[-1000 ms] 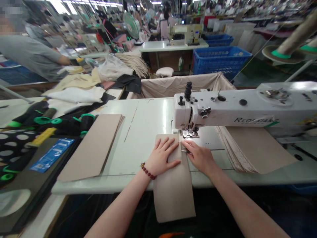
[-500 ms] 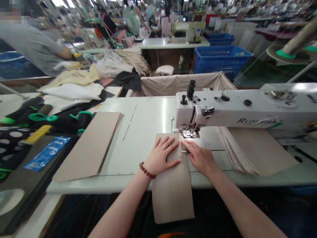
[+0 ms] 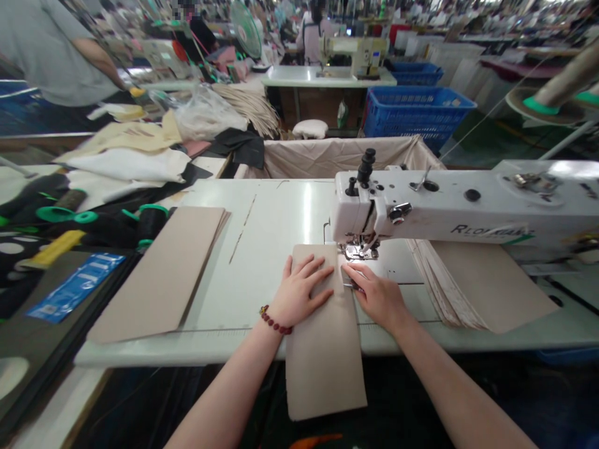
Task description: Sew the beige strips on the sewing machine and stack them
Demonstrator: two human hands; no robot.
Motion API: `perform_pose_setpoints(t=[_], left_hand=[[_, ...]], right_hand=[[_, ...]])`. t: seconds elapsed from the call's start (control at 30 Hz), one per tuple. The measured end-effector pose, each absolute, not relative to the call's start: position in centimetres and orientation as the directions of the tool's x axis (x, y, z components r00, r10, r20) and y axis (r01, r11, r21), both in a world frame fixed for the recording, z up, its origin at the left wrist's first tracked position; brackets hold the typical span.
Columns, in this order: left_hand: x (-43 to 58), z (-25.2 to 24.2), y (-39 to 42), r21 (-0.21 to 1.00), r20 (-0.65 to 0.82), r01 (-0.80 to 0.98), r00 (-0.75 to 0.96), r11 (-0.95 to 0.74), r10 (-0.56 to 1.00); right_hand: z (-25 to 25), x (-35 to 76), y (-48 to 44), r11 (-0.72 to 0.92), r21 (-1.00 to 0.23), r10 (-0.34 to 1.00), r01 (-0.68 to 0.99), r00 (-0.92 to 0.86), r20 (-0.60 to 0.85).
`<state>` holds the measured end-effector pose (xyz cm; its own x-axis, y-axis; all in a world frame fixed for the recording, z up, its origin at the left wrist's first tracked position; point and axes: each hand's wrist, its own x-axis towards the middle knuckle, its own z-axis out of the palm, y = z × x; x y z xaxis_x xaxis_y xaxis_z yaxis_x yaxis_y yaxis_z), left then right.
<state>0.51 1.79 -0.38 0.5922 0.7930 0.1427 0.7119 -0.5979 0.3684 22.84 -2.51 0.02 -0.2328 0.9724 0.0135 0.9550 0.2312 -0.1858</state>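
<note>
A long beige fabric panel [image 3: 325, 362] lies on the pale sewing table, its near end hanging over the front edge. My left hand [image 3: 304, 290], with a beaded bracelet at the wrist, rests flat on the panel, fingers spread. Close by the panel's right edge, my right hand [image 3: 379, 296] is closed around small metal thread snips [image 3: 349, 283], mostly hidden by the fingers. The presser foot [image 3: 359, 251] of the white sewing machine [image 3: 435, 202] is just beyond my right fingertips. The panel's far end lies left of the foot.
A stack of beige panels [image 3: 163, 274] lies to the left; another stack [image 3: 491, 287] sits under the machine arm. Black thread spools [image 3: 152, 227] and a blue packet [image 3: 77, 287] are further left. Behind stand a cloth-lined bin [image 3: 337, 156] and a blue crate [image 3: 416, 112]. A co-worker [image 3: 51, 50] stands back left.
My left hand has slid slightly left and back on the panel, which has shifted a little left. The right hand stays almost in place. The co-worker at left has straightened up.
</note>
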Motion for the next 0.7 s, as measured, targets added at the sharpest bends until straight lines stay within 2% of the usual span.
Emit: perform_pose_setpoints(t=[0.7], left_hand=[[0.57, -0.3, 1.74, 0.333, 0.143, 0.734, 0.581, -0.592, 0.801]], right_hand=[[-0.77, 23.08, -2.53, 0.251, -0.225, 0.968, 0.942, -0.243, 0.063]])
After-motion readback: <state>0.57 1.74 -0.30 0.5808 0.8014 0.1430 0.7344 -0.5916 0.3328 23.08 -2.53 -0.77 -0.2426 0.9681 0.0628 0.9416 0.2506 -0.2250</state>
